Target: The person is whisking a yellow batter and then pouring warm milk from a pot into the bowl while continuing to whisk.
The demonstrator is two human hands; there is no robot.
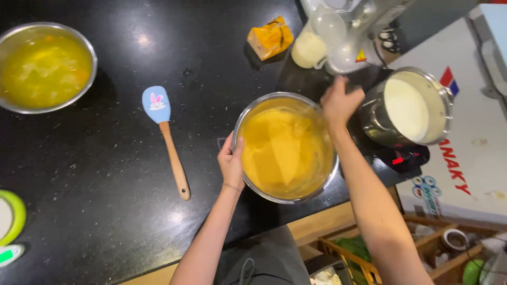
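A steel mixing bowl [238, 124] full of smooth yellow batter stands on the black counter near its front edge. My left hand [231, 162] grips the bowl's left rim, thumb on the inside edge. My right hand [340, 101] is closed above the bowl's far right rim, around what seems to be a whisk handle; the tool itself is blurred against the batter and hard to make out.
A steel pot of white liquid [406, 108] sits on a small cooker to the right. A blue spatula with wooden handle [165, 134] lies left of the bowl. A second steel bowl of yellow-green liquid [45, 68] stands far left. An orange packet [270, 37] and a white appliance [338, 31] are behind.
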